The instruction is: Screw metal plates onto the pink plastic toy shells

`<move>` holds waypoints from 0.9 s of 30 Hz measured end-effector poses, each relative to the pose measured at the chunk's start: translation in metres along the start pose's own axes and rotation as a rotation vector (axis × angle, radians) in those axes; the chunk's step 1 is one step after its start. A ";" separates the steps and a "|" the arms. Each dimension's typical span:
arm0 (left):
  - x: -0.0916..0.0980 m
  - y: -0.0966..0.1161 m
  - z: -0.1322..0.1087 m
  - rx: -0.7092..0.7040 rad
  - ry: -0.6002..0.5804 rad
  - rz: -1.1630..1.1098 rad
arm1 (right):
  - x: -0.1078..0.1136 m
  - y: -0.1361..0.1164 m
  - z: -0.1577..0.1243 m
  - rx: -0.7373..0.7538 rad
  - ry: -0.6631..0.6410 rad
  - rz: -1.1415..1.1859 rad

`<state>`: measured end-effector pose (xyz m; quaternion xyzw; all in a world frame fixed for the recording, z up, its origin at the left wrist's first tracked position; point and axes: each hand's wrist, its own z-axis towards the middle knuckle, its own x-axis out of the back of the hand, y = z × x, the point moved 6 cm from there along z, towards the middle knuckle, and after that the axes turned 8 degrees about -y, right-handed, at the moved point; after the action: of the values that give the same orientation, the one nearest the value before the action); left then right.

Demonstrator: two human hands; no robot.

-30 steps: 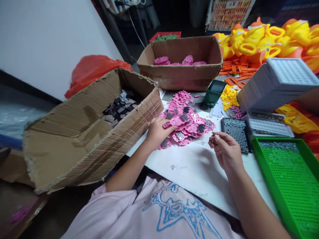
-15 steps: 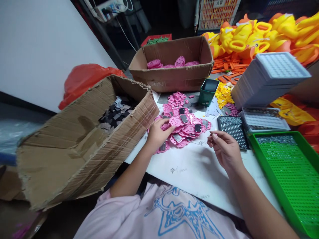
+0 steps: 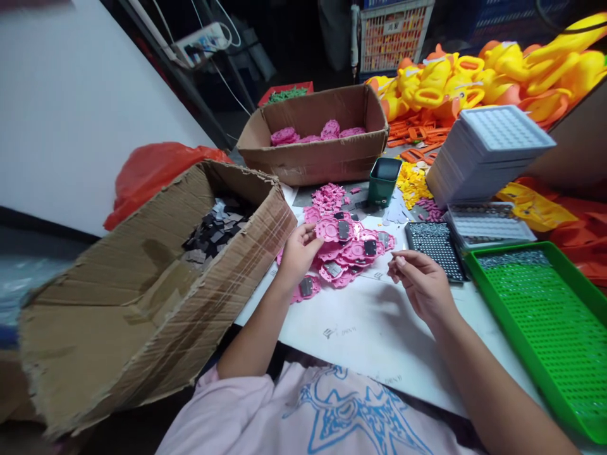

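My left hand (image 3: 298, 256) pinches the left edge of a pink plastic piece (image 3: 327, 229) with a scalloped rim and a dark square on it. That piece lies over or just above a heap of similar pink pieces (image 3: 358, 253), several with dark or grey squares. To the right of the heap, my right hand (image 3: 422, 281) hovers over the white tabletop (image 3: 351, 328), thumb and fingers pressed together. Whatever is between those fingertips is too small to name. Just beyond the right hand lies a black perforated tray (image 3: 437, 249) with small bits at its far end.
A cardboard box of dark squares (image 3: 227, 297) stands at left; another box (image 3: 317, 164) holds pink parts behind. At right are a green tray (image 3: 545, 335) and stacked white trays (image 3: 474, 167). A dark green cup (image 3: 383, 183) and yellow toys (image 3: 455, 82) sit farther back.
The whole view has shifted slightly. Relative to the heap, the pink piece in my left hand appears a little higher. My right hand keeps its pinch in nearly the same place.
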<state>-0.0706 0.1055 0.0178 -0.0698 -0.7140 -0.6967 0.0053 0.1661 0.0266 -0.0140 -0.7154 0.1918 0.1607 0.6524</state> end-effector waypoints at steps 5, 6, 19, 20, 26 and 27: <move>-0.016 0.027 0.002 -0.021 -0.038 -0.148 | 0.002 -0.008 0.002 0.030 0.028 0.039; -0.022 0.032 0.001 -0.009 -0.075 -0.219 | 0.002 -0.009 0.002 0.036 0.031 0.051; -0.088 0.005 -0.026 0.200 -0.425 -0.750 | 0.003 0.002 0.003 -0.065 -0.007 0.100; -0.087 0.003 -0.029 0.198 -0.412 -0.747 | 0.000 0.004 0.002 -0.084 -0.021 0.093; -0.083 0.003 -0.038 0.166 -0.423 -0.651 | -0.018 0.012 -0.005 -0.191 -0.123 0.047; -0.084 0.005 -0.038 0.175 -0.449 -0.668 | -0.018 0.012 -0.005 -0.195 -0.128 0.045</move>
<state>0.0098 0.0599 0.0153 0.0163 -0.7374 -0.5641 -0.3712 0.1449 0.0216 -0.0151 -0.7592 0.1492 0.2387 0.5869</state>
